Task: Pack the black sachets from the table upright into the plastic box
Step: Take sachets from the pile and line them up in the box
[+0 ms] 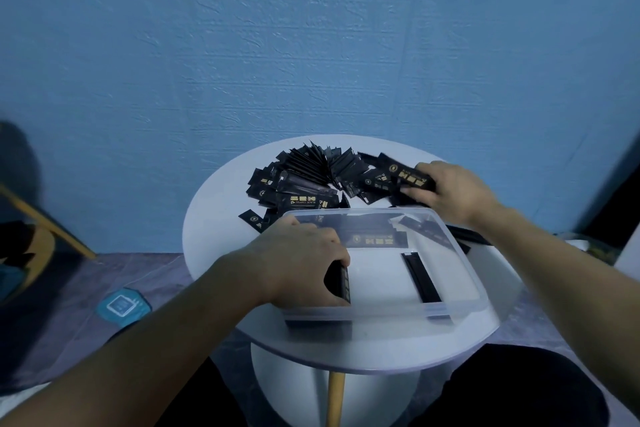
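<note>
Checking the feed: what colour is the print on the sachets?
Gold on black; head view, on the sachet in the right hand.

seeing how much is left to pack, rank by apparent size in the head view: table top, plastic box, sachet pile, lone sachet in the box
1. table top
2. plastic box
3. sachet pile, farther from the camera, so ranking it below the box is unsure
4. lone sachet
</note>
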`<move>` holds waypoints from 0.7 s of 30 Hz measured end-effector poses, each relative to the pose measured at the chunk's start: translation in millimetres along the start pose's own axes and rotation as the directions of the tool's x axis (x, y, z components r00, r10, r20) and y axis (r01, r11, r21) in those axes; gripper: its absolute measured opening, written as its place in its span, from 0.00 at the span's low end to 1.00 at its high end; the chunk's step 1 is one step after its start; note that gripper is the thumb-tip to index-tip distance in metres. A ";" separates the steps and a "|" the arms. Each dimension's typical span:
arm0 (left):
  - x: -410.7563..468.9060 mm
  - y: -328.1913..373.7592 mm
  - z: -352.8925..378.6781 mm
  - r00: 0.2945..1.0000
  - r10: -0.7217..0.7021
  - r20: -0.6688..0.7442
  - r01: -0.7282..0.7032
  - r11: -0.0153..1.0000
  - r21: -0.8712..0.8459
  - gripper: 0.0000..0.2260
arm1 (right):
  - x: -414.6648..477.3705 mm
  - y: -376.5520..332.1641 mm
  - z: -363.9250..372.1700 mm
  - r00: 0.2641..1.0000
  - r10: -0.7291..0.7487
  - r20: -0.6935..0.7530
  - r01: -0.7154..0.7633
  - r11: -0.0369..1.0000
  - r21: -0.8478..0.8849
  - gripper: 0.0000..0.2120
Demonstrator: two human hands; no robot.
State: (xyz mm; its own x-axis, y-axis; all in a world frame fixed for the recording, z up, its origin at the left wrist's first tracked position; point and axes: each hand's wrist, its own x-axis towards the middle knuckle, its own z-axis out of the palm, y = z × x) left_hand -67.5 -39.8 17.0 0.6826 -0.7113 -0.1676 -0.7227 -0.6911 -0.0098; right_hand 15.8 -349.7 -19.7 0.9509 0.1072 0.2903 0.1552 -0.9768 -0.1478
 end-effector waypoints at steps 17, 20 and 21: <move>-5.1 2.8 -5.9 1.000 0.013 0.002 -0.013 0.998 0.065 0.21 | -0.7 -85.4 -46.6 0.964 -0.086 -0.254 0.149 0.959 0.241 0.19; -4.1 0.4 -2.2 1.000 0.005 0.002 -0.005 0.999 0.052 0.21 | -21.4 -102.6 -48.7 0.949 0.018 -0.314 0.057 0.971 0.231 0.19; -3.1 -0.2 -0.6 1.000 0.000 0.006 0.000 0.999 0.042 0.21 | -29.2 -106.6 -48.7 0.941 0.037 -0.337 0.036 0.978 0.207 0.19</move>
State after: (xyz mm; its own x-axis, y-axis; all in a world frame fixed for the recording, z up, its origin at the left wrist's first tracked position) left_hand -69.4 -37.5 18.1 0.6817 -0.7107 -0.1738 -0.7269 -0.6848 -0.0515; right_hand -41.5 -257.7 33.6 0.8100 0.0025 0.5865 0.2418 -0.9125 -0.3300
